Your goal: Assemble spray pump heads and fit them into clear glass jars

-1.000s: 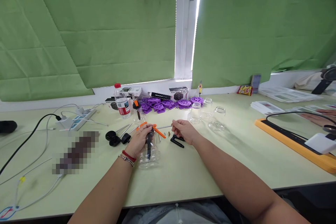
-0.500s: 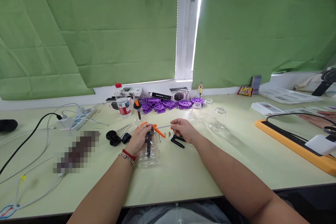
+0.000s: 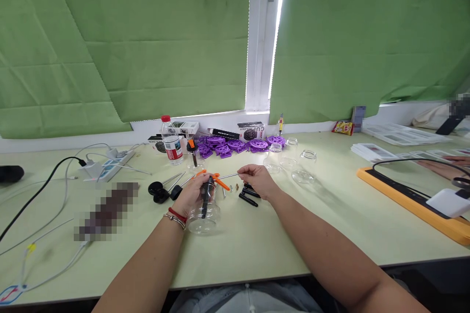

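Note:
My left hand [image 3: 191, 195] grips the neck of a clear plastic bottle [image 3: 207, 215] that lies tilted on the pale green table [image 3: 257, 239], with a black and orange pump head [image 3: 208, 183] at its mouth. My right hand [image 3: 257, 179] pinches the end of a thin metal rod [image 3: 229, 176] that runs left toward the pump head. Black clips [image 3: 248, 196] lie just under my right hand. Black caps with rods [image 3: 161, 191] lie left of the bottle.
Purple plastic wheels [image 3: 238, 145], a water bottle with a red cap [image 3: 171, 143] and small boxes stand at the back. Clear jars [image 3: 297, 161] sit right of my hands. A power strip [image 3: 106, 168] with cables lies left. An orange-edged mat [image 3: 414, 200] and another person's hand [image 3: 446, 168] are at the right.
The bottle in my left hand has tipped up slightly and shifted left. My right hand has stayed on the rod, edging a little up and left.

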`<control>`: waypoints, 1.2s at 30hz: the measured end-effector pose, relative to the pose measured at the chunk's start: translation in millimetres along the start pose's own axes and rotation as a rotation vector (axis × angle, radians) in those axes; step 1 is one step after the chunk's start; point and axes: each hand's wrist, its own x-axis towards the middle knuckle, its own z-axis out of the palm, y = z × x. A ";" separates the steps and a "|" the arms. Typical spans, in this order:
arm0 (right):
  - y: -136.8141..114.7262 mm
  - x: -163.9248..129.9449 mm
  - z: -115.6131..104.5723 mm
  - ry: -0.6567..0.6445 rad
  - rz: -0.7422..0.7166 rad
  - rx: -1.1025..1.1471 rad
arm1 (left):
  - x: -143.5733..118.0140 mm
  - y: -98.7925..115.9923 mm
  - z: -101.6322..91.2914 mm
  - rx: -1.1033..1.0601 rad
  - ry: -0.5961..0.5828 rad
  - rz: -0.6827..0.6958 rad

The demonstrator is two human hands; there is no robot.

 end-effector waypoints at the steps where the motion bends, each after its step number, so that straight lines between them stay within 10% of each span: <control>1: -0.2 0.0 0.4 -0.005 0.004 0.011 | 0.1 -0.1 -0.4 0.000 0.004 -0.002; 12: 1.0 0.7 -1.5 0.047 -0.043 0.006 | -1.2 3.2 -2.0 0.002 0.048 0.017; 23: 4.8 -3.3 18.5 -0.260 -0.191 -1.204 | 0.1 4.4 -8.1 -0.071 0.196 0.214; 36: -0.6 -2.9 14.1 -0.319 -0.223 -1.239 | -3.9 8.1 -6.5 -0.075 0.194 0.211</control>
